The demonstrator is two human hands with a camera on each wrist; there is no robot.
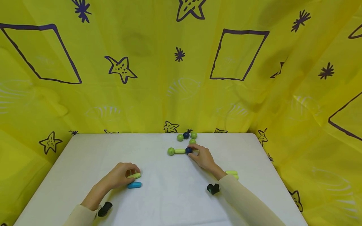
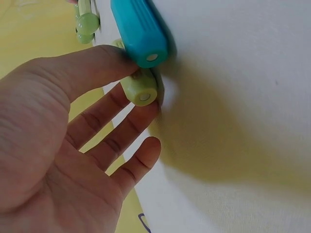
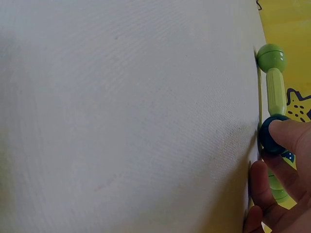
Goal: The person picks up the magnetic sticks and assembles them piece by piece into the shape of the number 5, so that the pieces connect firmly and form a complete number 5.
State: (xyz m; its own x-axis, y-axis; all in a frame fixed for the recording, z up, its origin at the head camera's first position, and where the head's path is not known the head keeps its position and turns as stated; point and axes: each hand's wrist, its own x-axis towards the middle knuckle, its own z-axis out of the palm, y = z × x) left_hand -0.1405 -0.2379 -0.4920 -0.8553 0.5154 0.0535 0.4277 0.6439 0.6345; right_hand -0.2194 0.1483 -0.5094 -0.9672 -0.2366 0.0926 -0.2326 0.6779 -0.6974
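Dark blue ball is partly covered by thumb & fingers of the right hand, both in the head cam and on my R wrist feed. A pale bit shows under that palm too; can't ID it from here. Green ball just behind the fingertips is part-hidden, & the two pale sticks are cut off by the right sleeve. In L wrist cam I lose the thumb tip behind the blue stick.

Ball pos: btwn right thumb & fingers, pinched, at R end of the joined stick; end ball, green, is at its L end, away from the hand.

Left hand, nearer me, grips the yellow-green stick w/ thumb & fingers; blue one lies just beside, on the near side. All on the white table.
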